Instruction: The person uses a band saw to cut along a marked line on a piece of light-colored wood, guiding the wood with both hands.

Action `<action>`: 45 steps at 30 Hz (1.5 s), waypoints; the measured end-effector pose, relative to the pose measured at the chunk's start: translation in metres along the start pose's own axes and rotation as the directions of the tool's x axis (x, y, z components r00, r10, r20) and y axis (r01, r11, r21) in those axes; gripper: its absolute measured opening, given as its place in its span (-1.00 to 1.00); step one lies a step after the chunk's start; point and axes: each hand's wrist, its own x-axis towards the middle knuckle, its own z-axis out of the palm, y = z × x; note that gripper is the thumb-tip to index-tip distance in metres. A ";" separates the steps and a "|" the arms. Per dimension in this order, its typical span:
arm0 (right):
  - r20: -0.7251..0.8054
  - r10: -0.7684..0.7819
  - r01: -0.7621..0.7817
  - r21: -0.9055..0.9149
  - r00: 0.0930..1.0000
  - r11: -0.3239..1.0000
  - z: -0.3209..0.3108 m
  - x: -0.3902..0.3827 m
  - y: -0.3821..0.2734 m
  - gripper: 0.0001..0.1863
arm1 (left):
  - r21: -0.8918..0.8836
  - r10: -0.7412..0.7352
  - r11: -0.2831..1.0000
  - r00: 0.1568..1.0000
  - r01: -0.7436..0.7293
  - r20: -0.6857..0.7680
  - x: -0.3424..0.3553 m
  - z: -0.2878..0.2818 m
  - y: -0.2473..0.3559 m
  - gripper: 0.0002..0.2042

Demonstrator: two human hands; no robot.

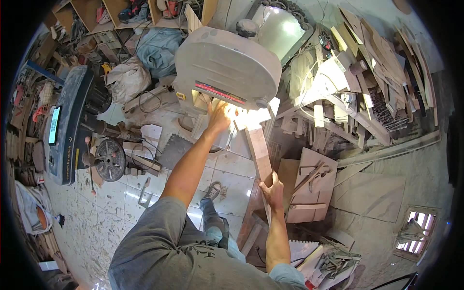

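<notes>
A grey band saw (224, 63) stands in front of me, with strong glare around its cutting area. My left hand (217, 116) is up under the saw's head, fingers bent against something I cannot make out in the light. A long wooden board (256, 150) runs from that bright area down toward me. My right hand (272, 189) grips the near part of this board, thumb along its side. The saw table (223, 141) shows partly beside the board.
A drill press (70, 125) lies left on the tiled floor (116, 203). Behind are shelves (82, 14), bundled cloths (159, 50) and a framed mirror (273, 26). Stacked offcuts (372, 58) and wooden panels (311, 186) crowd the right. My foot (212, 191) is below.
</notes>
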 end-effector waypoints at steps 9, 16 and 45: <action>-0.002 0.015 -0.016 -0.020 1.000 1.000 0.001 0.007 0.002 -0.04 | -0.023 -0.045 0.999 0.999 0.046 0.028 0.006 0.004 -0.005 -0.72; -0.001 0.023 -0.023 -0.021 1.000 1.000 0.001 0.011 0.003 -0.04 | -0.052 -0.017 0.999 1.000 0.016 -0.018 0.010 0.010 -0.012 -0.53; -0.003 0.037 -0.037 -0.054 0.999 0.998 -0.002 0.023 -0.005 -0.01 | -0.001 0.112 0.994 0.988 -0.113 -0.107 0.032 0.041 -0.049 -0.41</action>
